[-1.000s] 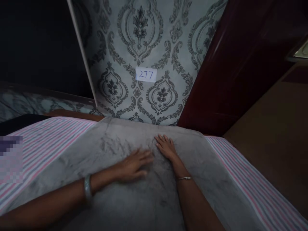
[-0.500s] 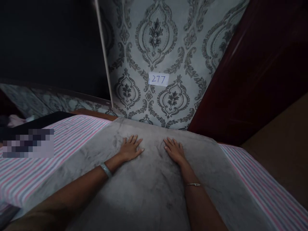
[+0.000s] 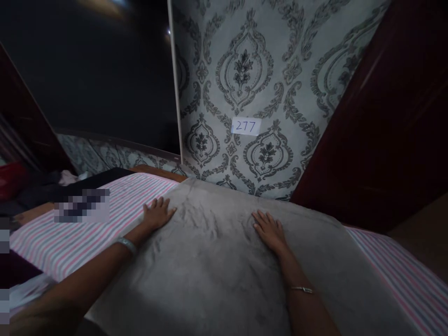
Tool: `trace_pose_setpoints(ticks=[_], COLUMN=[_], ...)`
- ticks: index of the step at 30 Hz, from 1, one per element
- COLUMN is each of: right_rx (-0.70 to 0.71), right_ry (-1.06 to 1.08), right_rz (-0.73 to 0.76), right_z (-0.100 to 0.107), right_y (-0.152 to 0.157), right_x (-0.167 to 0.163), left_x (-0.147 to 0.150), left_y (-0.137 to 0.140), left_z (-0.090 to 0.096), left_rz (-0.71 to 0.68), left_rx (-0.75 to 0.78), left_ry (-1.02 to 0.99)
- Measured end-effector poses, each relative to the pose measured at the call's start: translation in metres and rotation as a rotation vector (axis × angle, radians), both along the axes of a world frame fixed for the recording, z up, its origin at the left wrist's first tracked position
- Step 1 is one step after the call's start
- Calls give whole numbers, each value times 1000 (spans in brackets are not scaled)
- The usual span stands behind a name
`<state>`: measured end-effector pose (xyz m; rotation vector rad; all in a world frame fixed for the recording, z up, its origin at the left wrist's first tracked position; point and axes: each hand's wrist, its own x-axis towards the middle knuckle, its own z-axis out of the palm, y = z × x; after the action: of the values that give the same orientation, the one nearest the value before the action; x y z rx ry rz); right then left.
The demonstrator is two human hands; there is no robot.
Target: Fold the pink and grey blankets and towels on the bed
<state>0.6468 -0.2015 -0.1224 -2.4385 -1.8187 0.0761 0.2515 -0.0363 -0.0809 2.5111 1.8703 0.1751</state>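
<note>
A grey plush cloth (image 3: 210, 261) lies spread over a pink, white and grey striped sheet (image 3: 140, 189), with small wrinkles between my hands. My left hand (image 3: 157, 214) rests palm down at the cloth's left edge, fingers spread, reaching the border with the striped sheet. On the right part of the cloth my right hand (image 3: 270, 231) lies flat, its fingers stretched out. Neither hand holds anything. Each wrist wears a bracelet.
A patterned wall (image 3: 241, 93) with a paper label (image 3: 246, 126) reading 277 rises behind the cloth. A large dark screen (image 3: 98, 79) stands at the left back, a dark red panel (image 3: 371, 116) at the right. A blurred-out patch covers something on the striped sheet.
My left hand has slid left across the grey cloth to its edge, leaving wrinkles behind. My right hand stays at about the same spot. The view has turned slightly left.
</note>
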Motion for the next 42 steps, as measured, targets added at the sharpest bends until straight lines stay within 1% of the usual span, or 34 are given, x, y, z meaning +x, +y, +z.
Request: trace_pose_setpoints(ticks=[2,5,8,11,13,15,18,20,23,28,31,33,35,39,42], right_rx=[6,-8,-13,-15,-25,-22,4,24,53,86,95,82,69,74,69], right_ry=[0,0,-5,-14,-14,-12,-18,-20,-20,-41,-46,-46,-45,-48,-49], right_rz=[-6,-8,-3,-5,-5,0,5,13,27,35,30,26,26,26,17], right_z=[-1,-2,-2,-2,-5,-8,-14,-18,-23,-28,-28,-27,-25,-23,-21], right_y=[0,0,0,1,2,3,3,3,2,0,-1,-2,-2,-2,-2], right_x=[0,0,0,1,2,4,8,11,14,17,18,17,17,16,14], left_x=[8,41,83,109,113,106,83,67,47,25,19,22,31,52,56], left_y=[10,28,49,69,83,95,111,116,115,101,95,90,83,60,38], left_z=[4,4,-2,-11,-15,-16,-13,-10,-11,-16,-13,-10,-7,-7,-10], left_rz=[-25,-115,-222,-248,-205,-140,-57,-29,-27,-66,-108,-145,-241,-507,-644], left_rx=[11,15,-18,-54,-51,-41,-43,-53,-67,-87,-102,-95,-103,-134,-129], left_ry=[-7,-13,-9,-2,-1,-2,6,21,46,77,85,85,82,86,77])
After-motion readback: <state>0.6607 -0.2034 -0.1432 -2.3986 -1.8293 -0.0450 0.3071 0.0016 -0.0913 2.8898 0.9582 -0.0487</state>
